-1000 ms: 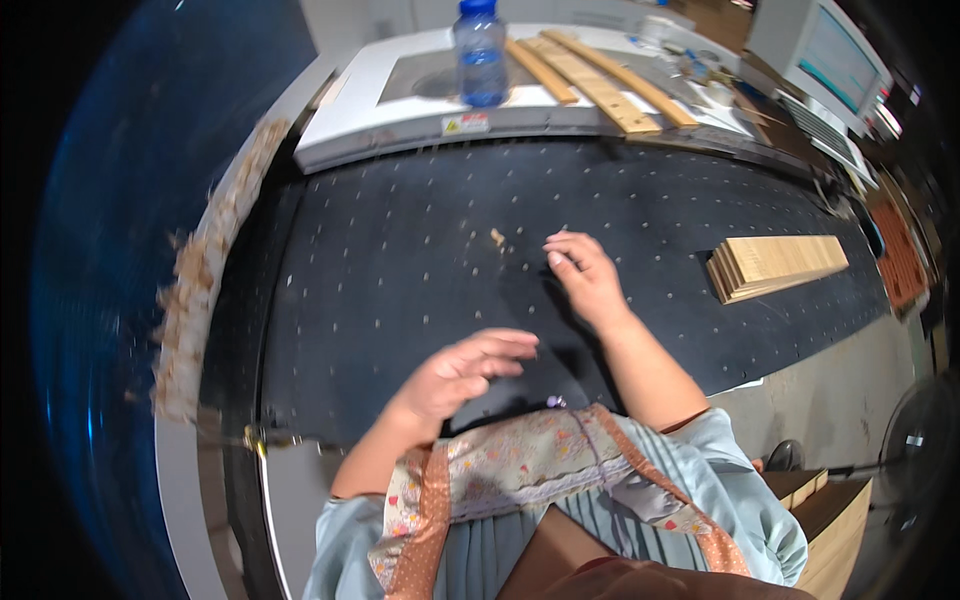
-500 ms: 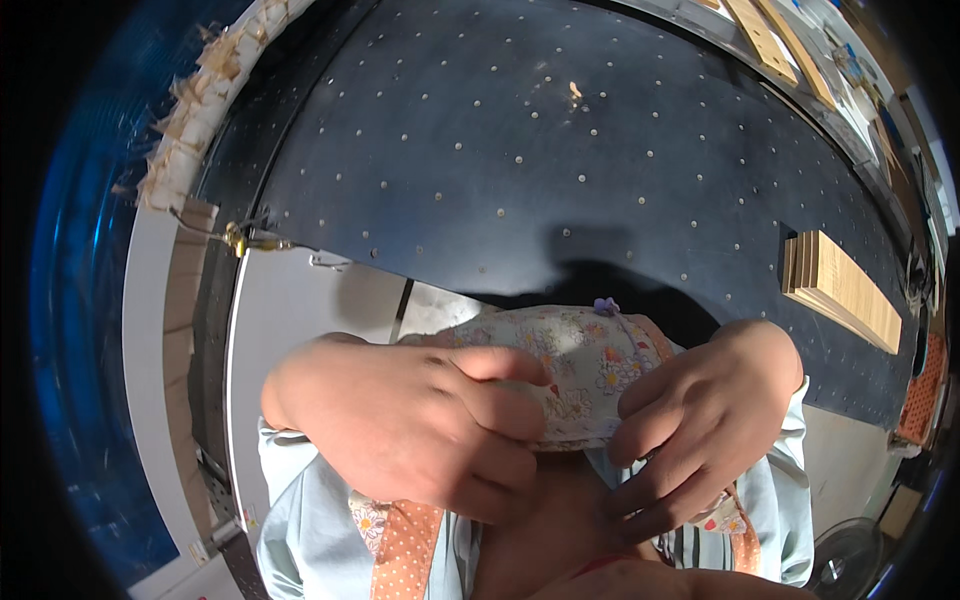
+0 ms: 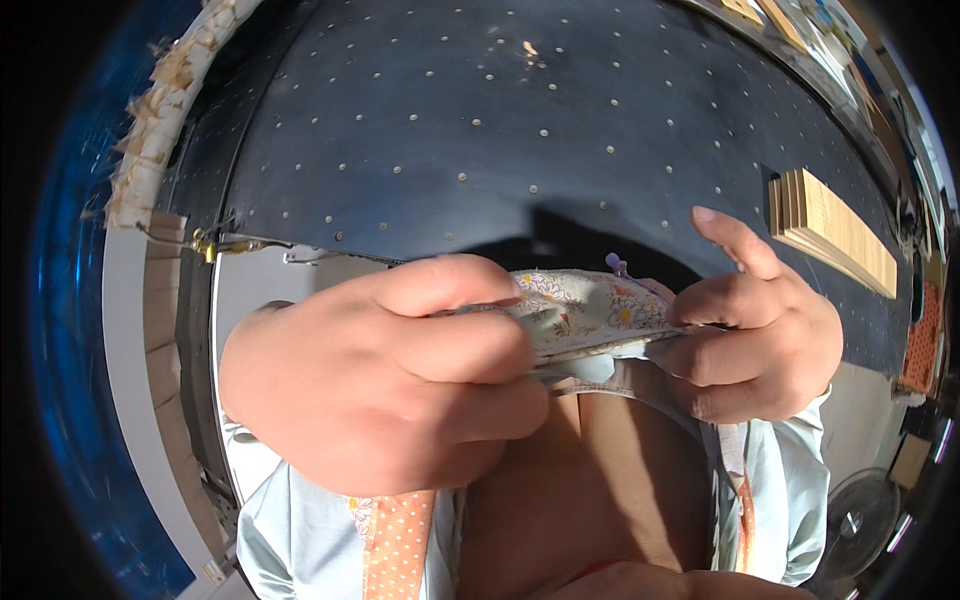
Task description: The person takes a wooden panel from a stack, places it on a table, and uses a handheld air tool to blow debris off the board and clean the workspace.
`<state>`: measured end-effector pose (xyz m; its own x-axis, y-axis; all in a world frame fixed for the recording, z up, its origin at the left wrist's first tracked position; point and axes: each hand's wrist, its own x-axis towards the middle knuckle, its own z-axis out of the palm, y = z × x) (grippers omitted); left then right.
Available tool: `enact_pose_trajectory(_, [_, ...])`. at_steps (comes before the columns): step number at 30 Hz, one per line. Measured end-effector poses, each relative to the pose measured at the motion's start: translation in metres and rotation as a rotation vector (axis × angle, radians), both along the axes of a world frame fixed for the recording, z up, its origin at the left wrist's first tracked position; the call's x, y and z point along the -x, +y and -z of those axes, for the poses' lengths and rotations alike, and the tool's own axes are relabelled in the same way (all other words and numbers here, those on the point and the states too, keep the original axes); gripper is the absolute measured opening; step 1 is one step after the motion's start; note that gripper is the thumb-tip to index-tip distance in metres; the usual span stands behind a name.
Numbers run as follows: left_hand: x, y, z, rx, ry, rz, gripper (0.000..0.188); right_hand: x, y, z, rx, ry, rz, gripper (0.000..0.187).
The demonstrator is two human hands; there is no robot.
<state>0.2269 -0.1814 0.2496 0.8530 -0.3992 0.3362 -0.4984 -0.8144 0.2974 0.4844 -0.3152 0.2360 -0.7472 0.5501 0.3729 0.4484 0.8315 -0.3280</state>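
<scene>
A flowered cream apron (image 3: 575, 310) with a small purple flower trim bulges at my chest, its upper edge pulled outward. Curled fingers of my left hand (image 3: 390, 370) are closed on the left part of that edge. On the right part, my right hand (image 3: 765, 330) pinches the cloth between thumb and bent fingers, while its index finger points up and away. Below the edge, the neckline gapes and bare skin shows. An orange polka-dot strap (image 3: 398, 535) runs down beside the light blue sleeve (image 3: 285, 545).
A black perforated table (image 3: 480, 130) spreads out in front of me. Stacked light wooden boards (image 3: 840, 230) lie on its right side. Along the left stand a wrapped white pipe (image 3: 160, 120) and a brass fitting (image 3: 205, 245). An orange basket (image 3: 922, 335) is at the far right.
Both hands have risen and drawn the apron's edge up and outward, so the neckline gapes wider. The right index finger has straightened upward. The whole view has shifted slightly.
</scene>
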Motion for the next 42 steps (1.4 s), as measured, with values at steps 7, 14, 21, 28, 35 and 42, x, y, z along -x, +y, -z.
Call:
enact_pose_trajectory(7, [-0.032, -0.003, 0.02, -0.031, 0.067, 0.25, 0.017, 0.016, -0.025, 0.017, 0.156, 0.094, 0.056, 0.008])
enact_pose_trajectory(14, [-0.056, -0.005, -0.005, -0.137, -0.01, 0.204, 0.016, 0.019, -0.055, 0.013, -0.062, 0.043, 0.322, 0.01])
enact_pose_trajectory(21, [-0.082, -0.019, 0.006, -0.089, -0.209, 0.264, 0.014, 0.019, -0.094, 0.017, -0.131, 0.033, 0.526, 0.016])
enact_pose_trajectory(28, [-0.116, -0.039, 0.019, -0.053, -0.276, 0.391, 0.014, 0.024, -0.13, 0.033, -0.189, 0.105, 0.777, 0.021])
enact_pose_trajectory(35, [-0.159, -0.066, 0.015, -0.129, -0.125, 0.641, 0.011, 0.04, -0.171, 0.053, -0.228, 0.207, 1.101, 0.027])
enact_pose_trajectory(42, [-0.194, -0.088, 0.023, -0.038, -0.091, 0.789, 0.013, 0.047, -0.196, 0.061, -0.278, 0.198, 1.257, 0.03])
